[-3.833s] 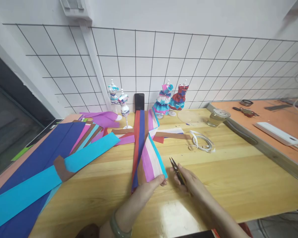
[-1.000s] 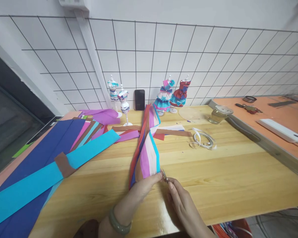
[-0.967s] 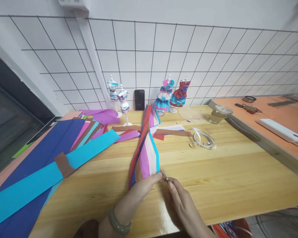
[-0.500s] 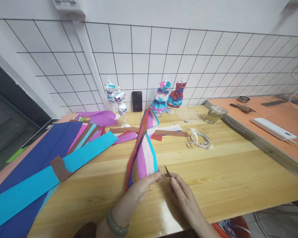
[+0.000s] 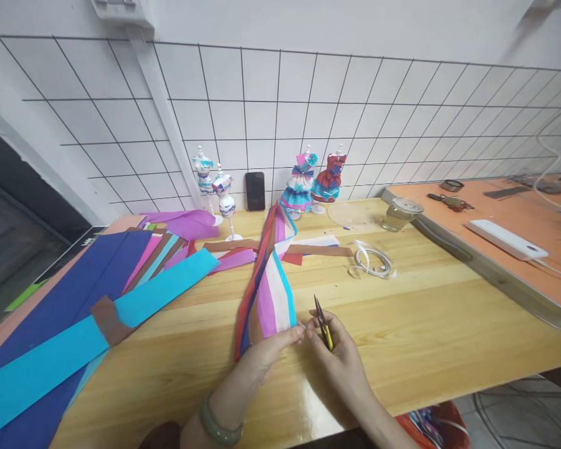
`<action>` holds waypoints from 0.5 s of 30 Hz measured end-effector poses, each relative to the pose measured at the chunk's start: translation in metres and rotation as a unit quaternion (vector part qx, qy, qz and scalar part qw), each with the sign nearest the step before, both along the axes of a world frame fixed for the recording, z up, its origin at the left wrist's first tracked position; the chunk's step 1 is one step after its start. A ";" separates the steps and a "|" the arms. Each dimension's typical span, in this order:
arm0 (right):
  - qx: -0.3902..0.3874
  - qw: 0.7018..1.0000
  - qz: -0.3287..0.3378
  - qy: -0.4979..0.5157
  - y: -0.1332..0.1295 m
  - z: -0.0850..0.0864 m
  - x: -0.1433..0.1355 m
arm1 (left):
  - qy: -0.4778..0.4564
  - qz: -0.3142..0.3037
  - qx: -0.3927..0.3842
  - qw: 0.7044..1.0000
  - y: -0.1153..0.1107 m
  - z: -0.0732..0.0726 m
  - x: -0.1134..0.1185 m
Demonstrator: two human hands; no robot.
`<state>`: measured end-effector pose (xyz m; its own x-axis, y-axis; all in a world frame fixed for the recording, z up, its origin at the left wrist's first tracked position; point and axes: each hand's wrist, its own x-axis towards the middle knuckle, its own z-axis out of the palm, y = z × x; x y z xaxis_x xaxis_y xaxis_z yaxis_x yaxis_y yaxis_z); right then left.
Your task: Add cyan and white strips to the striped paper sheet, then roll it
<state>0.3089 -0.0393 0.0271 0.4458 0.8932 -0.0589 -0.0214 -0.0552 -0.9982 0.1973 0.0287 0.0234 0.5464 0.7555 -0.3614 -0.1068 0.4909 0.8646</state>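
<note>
A long layered strip of crepe paper, striped red, blue, brown, purple, white and turquoise, runs from the small dress forms down to my left hand. The thumb and fingers of that hand pinch its lower right corner. Just right of it, my right hand has small scissors with yellow handles tucked in its fingers, blades pointing up and away. Its thumb and fingertip are pressed together close to the left fingertips; anything tiny between them is too small to make out.
Dressed mini mannequins and a black phone stand by the wall. Coloured paper sheets cover the left side. A white tape coil and a lidded glass cup sit to the right.
My right hand has moved up and left to meet my left fingertips. The scissors have turned within it, showing their yellow handles. The view has shifted slightly.
</note>
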 end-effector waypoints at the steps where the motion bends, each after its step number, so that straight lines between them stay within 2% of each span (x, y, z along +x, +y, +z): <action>1: 0.001 1.000 0.000 -0.001 0.000 0.000 0.001 | 0.000 0.000 0.006 1.000 0.000 0.001 0.000; 9: -0.005 1.000 0.004 -0.010 0.000 0.009 0.005 | 0.008 -0.045 0.010 0.999 0.001 -0.005 -0.002; 12: -0.006 1.000 -0.008 -0.027 0.001 0.008 0.009 | 0.012 -0.037 0.000 0.999 0.001 -0.006 -0.002; 15: -0.009 0.998 -0.028 -0.055 0.004 0.007 0.025 | 0.011 -0.021 0.003 1.000 0.002 -0.004 -0.002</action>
<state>0.3338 -0.0350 0.0340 0.5003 0.8656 -0.0217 0.0853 -0.0742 -0.9936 0.1957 0.0302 0.0193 0.5695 0.7341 -0.3697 -0.0674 0.4899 0.8692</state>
